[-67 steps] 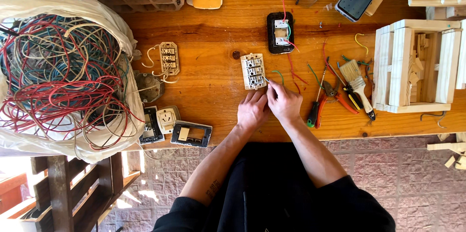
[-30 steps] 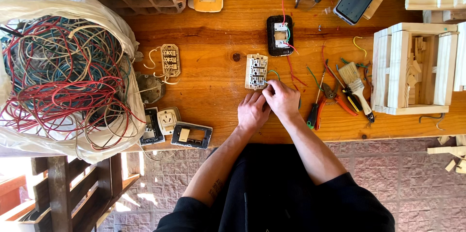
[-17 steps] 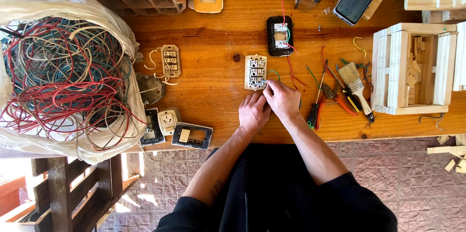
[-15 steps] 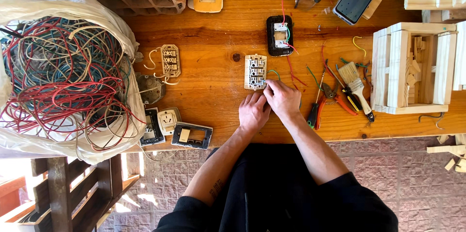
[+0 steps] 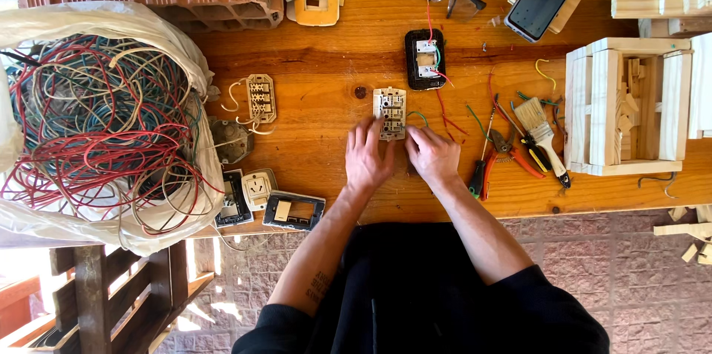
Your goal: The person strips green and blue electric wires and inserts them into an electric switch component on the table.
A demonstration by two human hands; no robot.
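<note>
Touching the beige switch module (image 5: 390, 111), both hands' grip looks loose (fingertips only); plastic bag (image 5: 174, 57) holds wires (image 5: 89, 124).

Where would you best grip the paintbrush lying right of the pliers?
Grip the paintbrush by its dark handle, coming from the near table edge: the handle points that way and lies free, while the bristle end sits among loose wires beside the wooden crate.

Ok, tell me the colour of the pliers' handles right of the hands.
Red-orange, on the pliers; clearest in the head view.
</note>
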